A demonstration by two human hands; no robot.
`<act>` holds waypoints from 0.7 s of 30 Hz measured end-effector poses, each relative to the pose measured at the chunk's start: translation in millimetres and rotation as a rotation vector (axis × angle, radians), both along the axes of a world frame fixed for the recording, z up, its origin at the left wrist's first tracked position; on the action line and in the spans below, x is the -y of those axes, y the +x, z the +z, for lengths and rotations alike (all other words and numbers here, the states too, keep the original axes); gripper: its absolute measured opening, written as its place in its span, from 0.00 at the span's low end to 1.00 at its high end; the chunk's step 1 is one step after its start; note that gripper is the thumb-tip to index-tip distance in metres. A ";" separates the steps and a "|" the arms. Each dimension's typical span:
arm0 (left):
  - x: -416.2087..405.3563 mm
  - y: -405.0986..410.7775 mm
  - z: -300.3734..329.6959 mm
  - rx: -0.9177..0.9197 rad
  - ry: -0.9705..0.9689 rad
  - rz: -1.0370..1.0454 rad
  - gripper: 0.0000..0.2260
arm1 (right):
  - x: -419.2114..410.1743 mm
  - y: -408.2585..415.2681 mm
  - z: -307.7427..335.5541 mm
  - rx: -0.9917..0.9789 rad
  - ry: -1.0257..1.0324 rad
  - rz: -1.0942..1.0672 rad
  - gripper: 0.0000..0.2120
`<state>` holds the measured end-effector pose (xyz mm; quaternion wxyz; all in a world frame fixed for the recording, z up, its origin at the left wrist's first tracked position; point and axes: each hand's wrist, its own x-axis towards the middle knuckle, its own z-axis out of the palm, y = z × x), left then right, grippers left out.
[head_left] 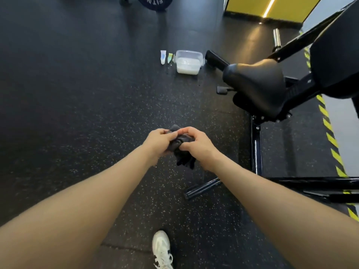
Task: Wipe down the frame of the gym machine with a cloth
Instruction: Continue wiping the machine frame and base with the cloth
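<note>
Two hands, left hand (160, 139) and right hand (198, 144), grip one dark cloth (181, 141); machine frame (256, 150) just right of cloth.

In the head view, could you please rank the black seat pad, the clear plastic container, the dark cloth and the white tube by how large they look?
1. Black seat pad.
2. Clear plastic container.
3. Dark cloth, partly hidden by both hands and nearer the camera, so its place against the container is unsure.
4. White tube.
</note>
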<state>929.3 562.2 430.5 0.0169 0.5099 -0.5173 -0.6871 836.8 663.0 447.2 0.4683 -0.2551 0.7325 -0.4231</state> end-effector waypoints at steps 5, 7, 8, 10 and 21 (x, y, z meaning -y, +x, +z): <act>59.7 5.5 56.0 -0.026 -0.073 0.067 0.08 | 62.4 4.4 49.0 0.098 -0.050 -0.065 0.12; 78.6 4.8 74.1 -0.052 -0.096 0.084 0.08 | 79.8 2.6 61.9 0.078 -0.019 -0.038 0.14; 88.3 4.2 80.8 -0.063 -0.112 0.089 0.08 | 87.6 0.9 68.4 0.057 -0.002 -0.011 0.15; 108.7 3.1 93.2 -0.080 -0.139 0.100 0.06 | 103.9 -4.4 81.3 -0.019 0.014 0.062 0.13; 249.5 -45.1 149.7 0.094 -0.492 -0.134 0.04 | 257.4 -77.8 115.2 -0.256 -0.015 0.019 0.04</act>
